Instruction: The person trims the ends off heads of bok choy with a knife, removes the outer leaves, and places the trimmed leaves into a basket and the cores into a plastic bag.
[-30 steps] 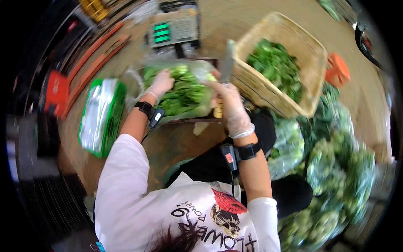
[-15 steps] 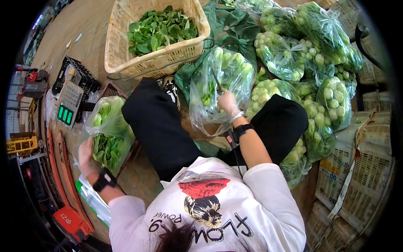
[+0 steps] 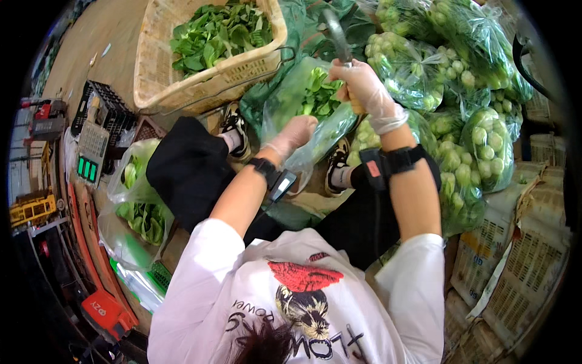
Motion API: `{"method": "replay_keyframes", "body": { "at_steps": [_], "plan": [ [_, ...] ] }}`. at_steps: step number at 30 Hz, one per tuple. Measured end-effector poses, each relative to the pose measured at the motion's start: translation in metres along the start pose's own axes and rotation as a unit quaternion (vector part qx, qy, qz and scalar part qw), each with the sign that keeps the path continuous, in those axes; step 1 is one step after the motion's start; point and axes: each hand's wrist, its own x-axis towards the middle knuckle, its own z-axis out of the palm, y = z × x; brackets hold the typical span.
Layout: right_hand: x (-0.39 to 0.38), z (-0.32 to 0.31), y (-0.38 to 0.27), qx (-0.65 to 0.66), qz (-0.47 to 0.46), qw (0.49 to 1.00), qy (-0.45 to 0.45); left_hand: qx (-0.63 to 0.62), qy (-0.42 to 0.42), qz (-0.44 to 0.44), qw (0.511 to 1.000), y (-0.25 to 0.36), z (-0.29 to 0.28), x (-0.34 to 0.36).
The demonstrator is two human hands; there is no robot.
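My right hand [image 3: 367,91], in a clear glove, is wrapped round the yellowish handle of a knife [image 3: 337,33]. Its grey blade is blurred and points away from me. Between my feet lies a clear plastic bag [image 3: 276,100], with leafy bok choy [image 3: 321,97] showing inside. At the bag's near side my gloved left hand [image 3: 294,134] is closed in a fist on the plastic; its fingertips are hidden. To my left, a second clear bag of bok choy [image 3: 142,221] rests beside a scale [image 3: 91,151] with a green lit display.
A cream plastic crate [image 3: 145,73] with loose greens stands ahead on the left. Several filled bags of bok choy [image 3: 451,155] are piled to the right, beside stacked crates [image 3: 515,242]. Green sheeting [image 3: 303,30] lies at the far side. A red pallet jack [image 3: 106,312] is at left.
My left hand has left the bag by the scale and come over to the bag between my feet. My right hand has risen and moved rightward with the knife, its blade now pointing farther away.
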Motion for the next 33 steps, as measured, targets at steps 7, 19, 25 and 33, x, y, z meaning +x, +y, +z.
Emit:
{"method": "replay_keyframes", "body": {
  "at_steps": [7,19,25,33],
  "plan": [
    [-0.003,-0.029,-0.017,-0.12,-0.027,0.992,-0.033,0.487,-0.288,0.167,0.807,-0.1,0.072,0.046],
    [0.033,-0.062,-0.004,-0.206,-0.07,0.975,0.052,0.727,-0.311,0.165,0.59,-0.088,0.048,0.041],
    [0.039,-0.047,-0.025,-0.088,-0.205,0.961,0.163,0.073,-0.29,-0.061,0.952,0.038,-0.065,0.042],
    [-0.01,0.0,-0.058,0.063,-0.233,0.968,-0.068,-0.263,-0.031,0.054,0.963,0.12,-0.207,-0.055]
  ]
}}
